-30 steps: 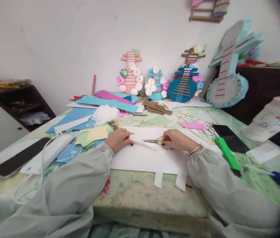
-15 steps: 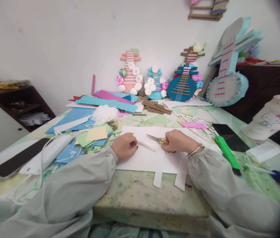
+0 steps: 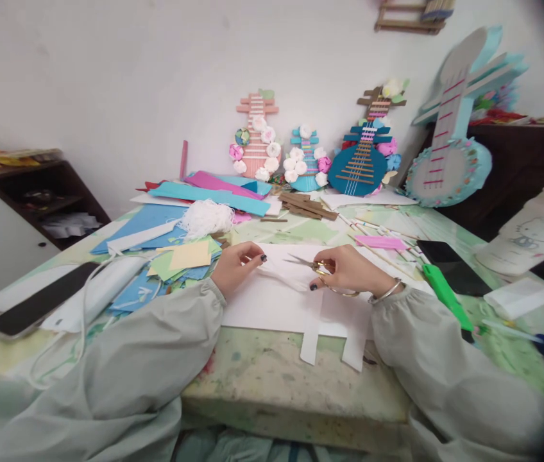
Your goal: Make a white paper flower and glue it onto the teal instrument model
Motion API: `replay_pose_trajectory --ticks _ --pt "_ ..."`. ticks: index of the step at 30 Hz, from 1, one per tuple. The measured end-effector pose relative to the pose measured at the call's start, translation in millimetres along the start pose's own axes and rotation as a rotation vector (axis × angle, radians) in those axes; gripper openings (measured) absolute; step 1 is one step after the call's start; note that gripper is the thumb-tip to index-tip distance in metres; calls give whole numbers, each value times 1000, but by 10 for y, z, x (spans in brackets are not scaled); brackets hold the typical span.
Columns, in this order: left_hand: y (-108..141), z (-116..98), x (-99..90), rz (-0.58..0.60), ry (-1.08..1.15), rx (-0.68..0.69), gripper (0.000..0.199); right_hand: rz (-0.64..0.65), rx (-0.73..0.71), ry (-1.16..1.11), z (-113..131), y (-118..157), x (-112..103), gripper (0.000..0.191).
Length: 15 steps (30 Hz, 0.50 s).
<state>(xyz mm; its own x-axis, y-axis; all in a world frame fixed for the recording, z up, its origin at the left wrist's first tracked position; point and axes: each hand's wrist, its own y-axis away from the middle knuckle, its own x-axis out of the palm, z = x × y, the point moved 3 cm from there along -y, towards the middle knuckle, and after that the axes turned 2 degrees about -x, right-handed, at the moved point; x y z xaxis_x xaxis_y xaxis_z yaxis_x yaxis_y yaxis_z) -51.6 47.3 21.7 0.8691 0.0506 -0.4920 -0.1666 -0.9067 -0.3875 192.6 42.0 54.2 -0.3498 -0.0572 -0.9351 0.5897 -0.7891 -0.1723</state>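
Note:
Over a white sheet of paper [image 3: 257, 312], my left hand [image 3: 236, 268] is closed, thumb and fingers pinching the end of a thin white paper strip [image 3: 285, 280]. The strip slants down to the right from my fingertips. My right hand [image 3: 356, 271] has its fingers in the handles of small gold-handled scissors [image 3: 305, 261]. Their tip points left, towards my left hand, and the blades look slightly parted, apart from the strip. Below my right hand, two white paper strips [image 3: 309, 343] hang past the sheet's near edge.
Paper scraps [image 3: 183, 258], a white string bundle [image 3: 207, 219] and a phone [image 3: 43, 301] lie left. Brown strips [image 3: 306, 206] lie behind the sheet. A green cutter [image 3: 446, 295], another phone [image 3: 452, 266] and a tumbler [image 3: 529, 231] are right. Paper instruments [image 3: 358, 168] lean on the wall.
My left hand has turned and lifted slightly, its thumb now showing on top. The strip reaches out straighter. My right fingers have loosened around the scissors' handles, and the view has shifted a little.

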Motion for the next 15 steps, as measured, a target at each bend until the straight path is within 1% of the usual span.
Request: replay_pose_trajectory --ticks 3,6,10,15 --pt "-6 6 10 18 44 -6 18 78 -6 19 89 -7 43 40" --pt "-2 -10 18 28 82 -2 18 110 27 21 103 -22 80 36" --pt "8 -37 23 31 96 -12 18 121 15 8 111 -39 123 32" --pt "8 -40 20 37 101 -6 16 94 -23 53 131 -50 160 30"
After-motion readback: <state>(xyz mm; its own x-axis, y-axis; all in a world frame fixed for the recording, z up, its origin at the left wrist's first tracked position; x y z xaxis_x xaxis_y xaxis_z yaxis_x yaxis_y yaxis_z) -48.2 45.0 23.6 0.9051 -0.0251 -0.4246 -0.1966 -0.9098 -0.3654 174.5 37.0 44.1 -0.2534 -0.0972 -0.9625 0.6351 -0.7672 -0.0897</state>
